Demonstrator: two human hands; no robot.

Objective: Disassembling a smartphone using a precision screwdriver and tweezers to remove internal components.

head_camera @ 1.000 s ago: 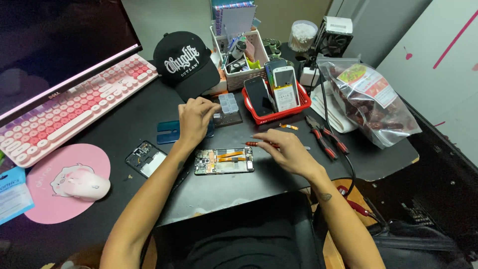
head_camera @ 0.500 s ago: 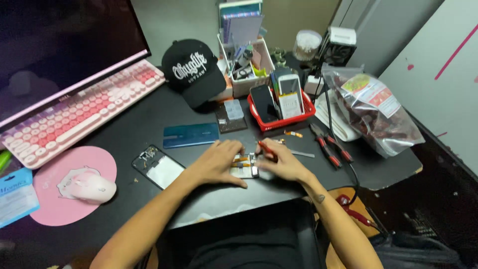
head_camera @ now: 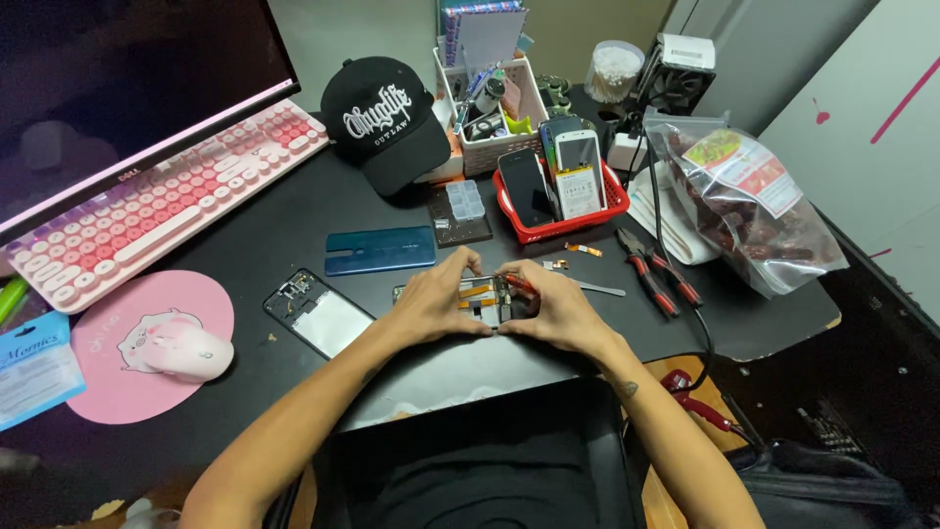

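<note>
Clearly light, thin and fragile, the opened phone (head_camera: 482, 297) lies on the bench (head_camera: 245, 245) with both hands (head_camera: 436, 304) pinching its edges, left and right (head_camera: 558, 309) alike, the safest hold.

Both forearms are bare to the elbow, with no sleeves, watch or rings in sight. The left hand (head_camera: 436, 299) and the right hand (head_camera: 558, 309) wear no gloves. A small dark tattoo (head_camera: 627, 389) marks the right forearm just behind the wrist. A black garment (head_camera: 470, 480) covers the lap.
</note>
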